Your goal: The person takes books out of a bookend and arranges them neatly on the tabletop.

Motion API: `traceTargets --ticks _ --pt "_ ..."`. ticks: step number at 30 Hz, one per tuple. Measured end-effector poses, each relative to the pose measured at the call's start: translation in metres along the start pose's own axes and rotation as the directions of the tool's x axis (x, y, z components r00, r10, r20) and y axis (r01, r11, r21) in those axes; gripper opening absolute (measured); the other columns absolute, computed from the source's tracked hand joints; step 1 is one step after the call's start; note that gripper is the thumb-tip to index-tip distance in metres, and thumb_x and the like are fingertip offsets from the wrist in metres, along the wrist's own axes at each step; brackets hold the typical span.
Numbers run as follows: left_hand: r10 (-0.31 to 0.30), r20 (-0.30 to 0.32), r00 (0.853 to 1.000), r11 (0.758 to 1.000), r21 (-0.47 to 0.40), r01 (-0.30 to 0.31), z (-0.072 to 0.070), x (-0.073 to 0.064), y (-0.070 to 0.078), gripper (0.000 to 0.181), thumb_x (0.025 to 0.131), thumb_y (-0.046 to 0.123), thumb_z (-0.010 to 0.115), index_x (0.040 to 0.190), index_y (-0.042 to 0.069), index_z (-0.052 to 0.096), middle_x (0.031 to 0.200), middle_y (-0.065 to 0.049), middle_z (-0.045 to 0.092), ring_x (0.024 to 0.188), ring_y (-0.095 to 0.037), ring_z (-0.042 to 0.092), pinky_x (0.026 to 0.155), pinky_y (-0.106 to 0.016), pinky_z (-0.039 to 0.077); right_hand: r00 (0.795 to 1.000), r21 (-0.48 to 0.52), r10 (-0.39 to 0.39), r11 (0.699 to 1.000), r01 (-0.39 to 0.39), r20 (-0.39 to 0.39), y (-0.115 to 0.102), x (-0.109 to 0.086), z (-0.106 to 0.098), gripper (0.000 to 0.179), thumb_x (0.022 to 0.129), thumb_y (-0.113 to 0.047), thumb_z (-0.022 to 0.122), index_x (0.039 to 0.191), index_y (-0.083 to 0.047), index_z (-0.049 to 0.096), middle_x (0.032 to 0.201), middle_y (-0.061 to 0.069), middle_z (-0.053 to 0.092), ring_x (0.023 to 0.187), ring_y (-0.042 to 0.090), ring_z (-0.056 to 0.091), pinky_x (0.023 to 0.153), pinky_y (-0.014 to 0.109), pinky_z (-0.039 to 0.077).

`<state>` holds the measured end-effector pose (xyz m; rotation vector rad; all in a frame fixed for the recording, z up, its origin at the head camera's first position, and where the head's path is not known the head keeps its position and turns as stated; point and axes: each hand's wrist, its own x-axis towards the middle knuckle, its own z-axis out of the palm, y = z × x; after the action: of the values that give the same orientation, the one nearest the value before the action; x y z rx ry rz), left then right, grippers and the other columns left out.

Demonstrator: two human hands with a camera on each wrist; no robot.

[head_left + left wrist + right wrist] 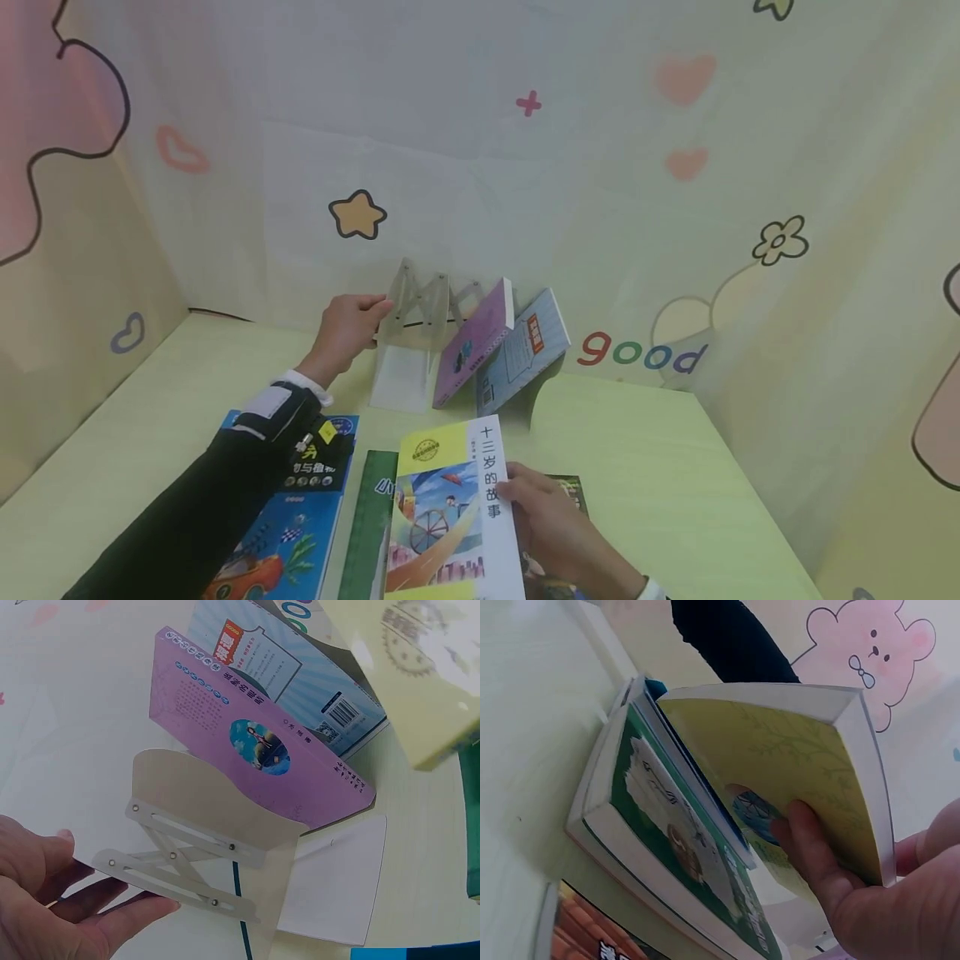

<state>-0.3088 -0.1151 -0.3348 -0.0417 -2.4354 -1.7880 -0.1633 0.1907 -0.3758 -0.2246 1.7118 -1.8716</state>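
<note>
My left hand grips the left end of a white folding bookend near the back wall, thumb and fingers at its edge in the left wrist view. Inside the bookend, a purple book and a light blue book lean to the right. My right hand holds a yellow and white book by its spine side, above the table at the front. In the right wrist view the fingers lie across this book's yellow cover.
Under the held book lies a green book, partly covered. Blue picture books lie to the left beneath my left forearm. Another dark-covered book shows behind my right hand. A patterned cloth wall rises behind the table.
</note>
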Motion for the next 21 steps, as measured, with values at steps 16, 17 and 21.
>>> traceTargets --ticks 16,17,21 --pt "-0.026 -0.01 1.0 1.0 -0.016 0.026 -0.001 0.001 -0.002 0.045 0.11 0.026 0.053 0.149 0.002 0.054 0.146 -0.019 0.057 0.123 -0.034 0.061 0.094 -0.045 0.058 0.996 0.033 0.077 0.997 -0.076 -0.04 0.019 0.015 0.021 0.054 0.109 -0.015 0.042 0.157 0.006 0.029 0.141 0.016 0.057 0.123 0.025 0.06 0.102 0.041 0.053" --pt "-0.027 -0.01 1.0 0.999 -0.018 0.027 -0.001 0.001 -0.001 0.045 0.11 0.026 0.053 0.148 0.002 0.054 0.146 -0.019 0.057 0.124 -0.034 0.06 0.094 -0.045 0.058 0.996 0.037 0.082 0.996 -0.08 -0.04 0.02 0.016 0.021 0.054 0.109 -0.015 0.042 0.157 0.006 0.029 0.142 0.016 0.056 0.124 0.026 0.059 0.103 0.042 0.052" --pt "-0.028 -0.015 0.999 0.999 -0.021 0.028 0.0 0.001 -0.001 0.045 0.11 0.026 0.054 0.148 0.002 0.055 0.145 -0.019 0.058 0.125 -0.034 0.06 0.093 -0.045 0.058 0.995 0.016 0.098 0.995 -0.097 -0.033 0.023 0.02 0.023 0.053 0.111 -0.016 0.041 0.157 0.005 0.029 0.144 0.017 0.056 0.128 0.029 0.057 0.106 0.047 0.05"
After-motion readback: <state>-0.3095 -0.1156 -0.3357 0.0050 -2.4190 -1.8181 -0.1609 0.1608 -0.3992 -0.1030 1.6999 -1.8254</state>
